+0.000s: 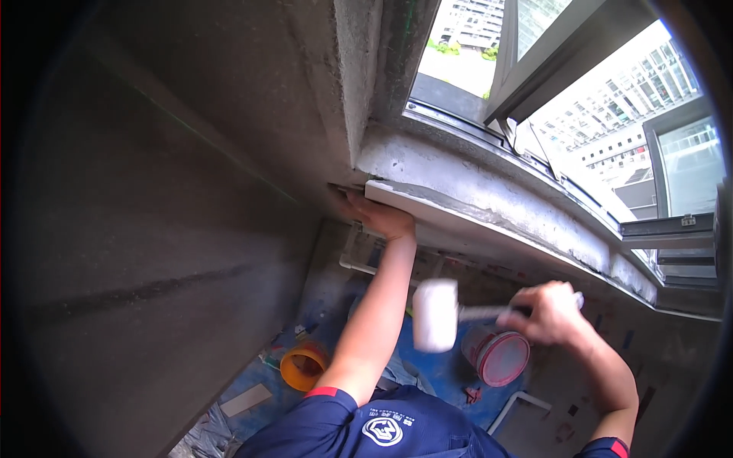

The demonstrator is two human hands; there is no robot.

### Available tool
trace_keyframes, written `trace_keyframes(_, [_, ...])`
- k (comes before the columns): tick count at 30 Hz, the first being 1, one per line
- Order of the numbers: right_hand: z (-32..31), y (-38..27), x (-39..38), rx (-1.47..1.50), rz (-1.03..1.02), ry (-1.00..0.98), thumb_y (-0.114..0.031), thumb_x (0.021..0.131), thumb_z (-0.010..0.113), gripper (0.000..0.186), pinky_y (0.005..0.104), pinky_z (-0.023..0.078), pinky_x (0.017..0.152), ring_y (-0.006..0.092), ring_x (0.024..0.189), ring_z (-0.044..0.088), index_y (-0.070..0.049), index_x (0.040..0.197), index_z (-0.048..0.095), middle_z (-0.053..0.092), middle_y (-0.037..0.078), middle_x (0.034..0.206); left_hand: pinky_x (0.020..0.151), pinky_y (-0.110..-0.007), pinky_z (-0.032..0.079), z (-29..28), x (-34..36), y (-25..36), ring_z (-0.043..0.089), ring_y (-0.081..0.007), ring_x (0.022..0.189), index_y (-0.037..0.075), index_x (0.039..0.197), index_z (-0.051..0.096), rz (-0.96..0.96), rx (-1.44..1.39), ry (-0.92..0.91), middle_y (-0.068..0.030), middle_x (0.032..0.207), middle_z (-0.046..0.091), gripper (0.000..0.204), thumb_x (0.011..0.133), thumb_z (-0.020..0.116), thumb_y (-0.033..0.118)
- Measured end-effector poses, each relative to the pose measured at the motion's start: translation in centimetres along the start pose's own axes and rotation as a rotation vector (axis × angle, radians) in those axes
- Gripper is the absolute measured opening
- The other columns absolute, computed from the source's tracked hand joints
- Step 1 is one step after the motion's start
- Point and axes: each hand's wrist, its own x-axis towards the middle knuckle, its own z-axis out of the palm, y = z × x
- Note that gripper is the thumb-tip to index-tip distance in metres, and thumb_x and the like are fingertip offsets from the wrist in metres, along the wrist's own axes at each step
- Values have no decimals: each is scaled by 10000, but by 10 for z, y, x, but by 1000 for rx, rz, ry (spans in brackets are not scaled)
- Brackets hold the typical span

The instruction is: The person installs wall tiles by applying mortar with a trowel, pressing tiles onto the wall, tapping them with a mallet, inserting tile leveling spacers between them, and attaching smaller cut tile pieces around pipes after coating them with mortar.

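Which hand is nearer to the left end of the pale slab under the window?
Left. The left hand is right at the slab's left end; the right hand is well off to the right, gripping a white-headed mallet.

Orange bucket point(289, 368) and red-rimmed pail point(479, 353) below.

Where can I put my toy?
The concrete ledge between the window frame and pale panel looks bare, though rough. A small blue floor patch shows left of the red-rimmed bucket. It's crowded near the orange bucket and where the left hand meets the panel.
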Motion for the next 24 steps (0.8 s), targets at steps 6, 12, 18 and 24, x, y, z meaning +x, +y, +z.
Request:
trace_keyframes(6, [-14,-7,1,39,42,-42,-483,822,703,408,440,555,681,354,697,686,-79,856,737,676,179,720,1154,-511,244,-1,3,8,248,-418,1405,-41,1470,264,69,78,-51,-287,1538,191,582,1027,434,296])
trace_keyframes(12, [-1,-3,-1,19,-100,43,-476,831,690,422,431,539,613,342,647,672,-57,791,712,652,177,667,1160,-497,231,0,0,3,236,-418,1406,-40,1473,268,79,148,-35,-278,1540,170,575,1049,373,335])
trace_keyframes(18, [3,4,2,20,-41,-131,-443,775,745,376,428,552,643,350,683,679,-71,821,731,675,161,702,1145,-504,258,-2,0,4,278,-426,1386,-37,1484,240,145,344,-65,-295,1533,156,652,1047,313,441])
trace_keyframes(24, [8,7,4,7,-83,-74,-533,816,683,451,449,555,686,334,678,689,-86,852,735,680,145,687,1135,-516,269,-3,3,-2,281,-428,1390,-22,1485,242,289,367,-43,-288,1513,227,647,1008,482,344])
